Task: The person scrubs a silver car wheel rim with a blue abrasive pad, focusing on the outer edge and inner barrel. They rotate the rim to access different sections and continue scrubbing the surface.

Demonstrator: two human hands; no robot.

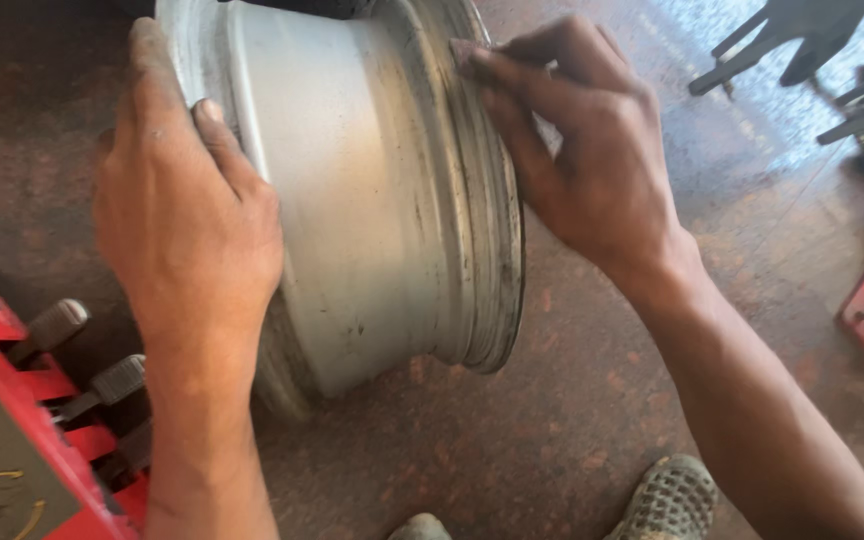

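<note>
Left hand point(187, 215) is draped over the near edge of the rim point(372, 200), fingers curled around its lip, gripping it. Right hand point(592, 150) comes in from the other side with fingertips point(477, 60) pinched on the outer flange. The rim's bare silver metal, scuffed and grimy, standing on edge on a reddish speckled floor point(552, 430) beside a red machine point(12, 440) with dark pedals.

— See the left hand point(187, 215)? Palm flat, fingers curled over the far side, thumb along the top.

— Yes. The right hand point(592, 150) is bent at the wrist, fingertips point(472, 58) bunched and pressing, forearm stretched out.
</note>
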